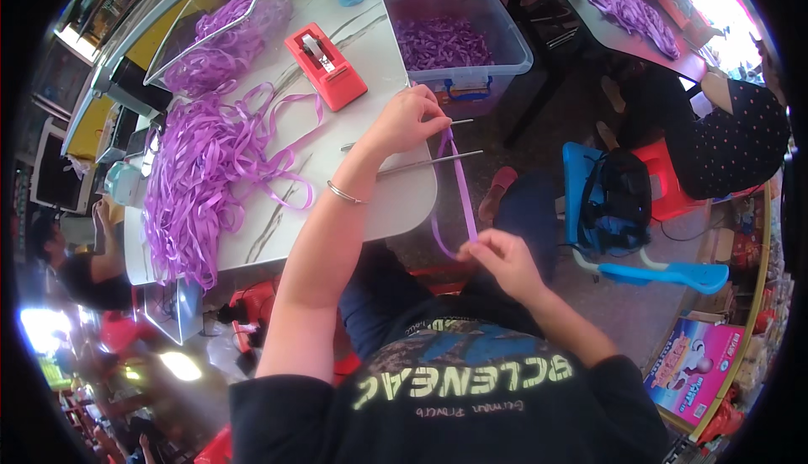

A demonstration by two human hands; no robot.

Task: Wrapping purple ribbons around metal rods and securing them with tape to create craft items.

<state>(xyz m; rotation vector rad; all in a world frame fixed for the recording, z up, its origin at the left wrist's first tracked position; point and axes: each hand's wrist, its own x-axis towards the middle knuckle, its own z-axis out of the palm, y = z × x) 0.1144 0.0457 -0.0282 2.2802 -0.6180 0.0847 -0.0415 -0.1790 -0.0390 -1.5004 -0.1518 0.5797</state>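
Ribbon point(465, 188), likely light, limp, best held at opposite ends, is pinched by left hand point(411, 119) and right hand point(507, 264)

From where I stand, this looks like a small workshop sharing its room with a shop. A marble-patterned desk point(404, 210) spreads toward ten o'clock, carrying a great heap of purple ribbon point(192, 188) at nine and a red tape dispenser point(332, 77) at eleven. Past its edge, just after twelve, a clear tub point(502, 36) holds purple strips point(446, 43) too. Between one and two, a second desk point(592, 24) bears another purple bundle point(629, 8); toward half past two a person point(728, 140) in dark clothes sits at a red stool point(665, 179). Shop-like are the jumbled small goods point(780, 297) past three and a printed pink-and-purple box point(694, 371) at four.
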